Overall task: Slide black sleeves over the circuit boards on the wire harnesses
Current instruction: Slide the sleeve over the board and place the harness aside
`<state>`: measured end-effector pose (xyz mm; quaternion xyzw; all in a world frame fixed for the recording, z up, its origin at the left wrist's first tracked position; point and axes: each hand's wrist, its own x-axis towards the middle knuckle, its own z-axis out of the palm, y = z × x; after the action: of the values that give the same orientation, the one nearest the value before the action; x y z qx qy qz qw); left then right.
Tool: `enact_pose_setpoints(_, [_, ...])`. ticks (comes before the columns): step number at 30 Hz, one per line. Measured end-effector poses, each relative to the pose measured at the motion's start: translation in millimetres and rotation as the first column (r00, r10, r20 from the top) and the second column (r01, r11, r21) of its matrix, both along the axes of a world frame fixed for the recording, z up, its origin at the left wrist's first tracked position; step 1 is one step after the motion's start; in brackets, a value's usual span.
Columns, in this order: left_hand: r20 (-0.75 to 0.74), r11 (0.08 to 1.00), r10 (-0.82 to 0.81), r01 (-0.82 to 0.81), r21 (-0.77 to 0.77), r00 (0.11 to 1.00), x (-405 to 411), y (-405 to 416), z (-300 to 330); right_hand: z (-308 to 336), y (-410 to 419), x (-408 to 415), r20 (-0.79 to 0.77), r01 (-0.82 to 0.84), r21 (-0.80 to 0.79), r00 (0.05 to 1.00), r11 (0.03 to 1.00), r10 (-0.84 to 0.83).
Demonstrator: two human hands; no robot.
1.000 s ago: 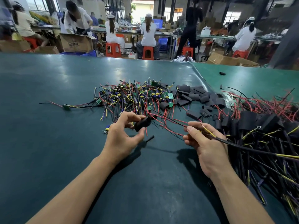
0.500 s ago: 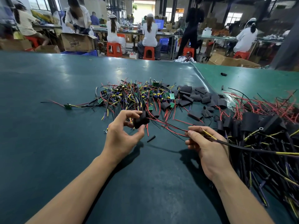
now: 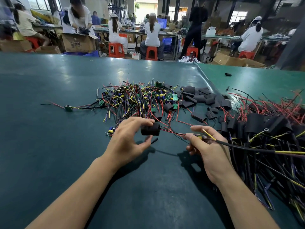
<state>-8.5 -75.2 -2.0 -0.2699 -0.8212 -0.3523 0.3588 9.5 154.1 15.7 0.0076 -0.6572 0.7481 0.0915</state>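
Short black tubular sleeve, pinched in left hand, now threaded onto red wires held by right hand, nearer the board than a second ago.

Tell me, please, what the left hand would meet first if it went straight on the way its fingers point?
Probably the tangled pile of bare coloured wire harnesses just beyond the left hand and its black sleeve; depth is uncertain.
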Motion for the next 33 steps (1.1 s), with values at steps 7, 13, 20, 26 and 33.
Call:
enact_pose_setpoints(7, [-0.092, 0.970, -0.046, 0.023, -0.240, 0.995, 4, 19, 5, 0, -14, 4, 0.068, -0.204, -0.274, 0.971, 0.940, 0.230])
enact_pose_setpoints(13, [0.001, 0.985, -0.069, 0.068, -0.157, 0.998, 10, 20, 9, 2, -17, 3, 0.069, -0.183, -0.221, 0.977, 0.958, 0.203])
enact_pose_setpoints(20, [0.101, 0.994, -0.082, 0.088, -0.062, 0.992, 14, 23, 11, 1, -20, 1, 0.044, -0.134, -0.251, 0.988, 0.959, 0.150])
enact_pose_setpoints(26, [0.113, 0.996, -0.091, 0.092, 0.002, 0.989, 15, 23, 13, 1, -18, 2, 0.062, -0.154, -0.085, 0.985, 0.984, 0.160])
enact_pose_setpoints(33, [0.084, 0.992, -0.126, 0.128, -0.018, 0.988, 16, 23, 15, -3, -17, 1, -0.002, -0.127, 0.082, 0.992, 0.989, 0.128])
